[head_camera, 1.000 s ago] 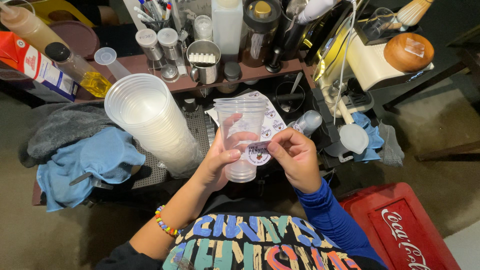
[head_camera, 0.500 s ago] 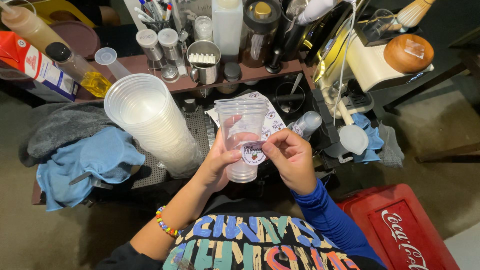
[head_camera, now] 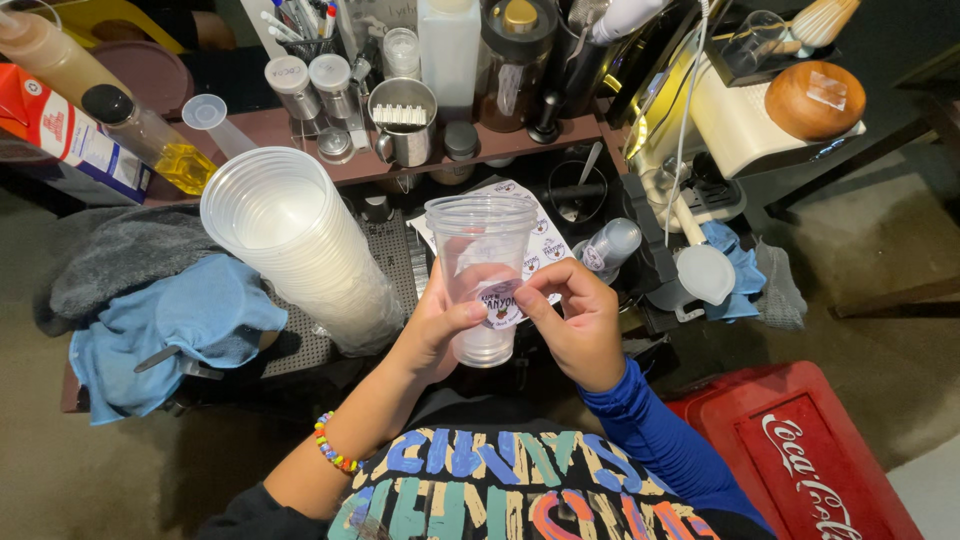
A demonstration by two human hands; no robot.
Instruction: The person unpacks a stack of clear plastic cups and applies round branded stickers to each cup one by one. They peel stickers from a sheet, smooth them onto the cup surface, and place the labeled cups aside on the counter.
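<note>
Above the lap, both hands' grip closed around clear cup (head_camera: 481,270), stack (head_camera: 300,245) just left.

Round white sticker (head_camera: 500,303) on the clear cup (head_camera: 480,270); sticker sheet (head_camera: 540,240) behind.

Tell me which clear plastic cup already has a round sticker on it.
The single cup held upright between the left hand and right hand; the nested cup stack beside it shows no sticker.

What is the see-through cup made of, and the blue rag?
The cup looks like thin clear plastic, glossy: the fingers of the left hand show through its wall. The blue rag looks like soft, matte cloth: it lies in rumpled folds. It may be microfibre.
</note>
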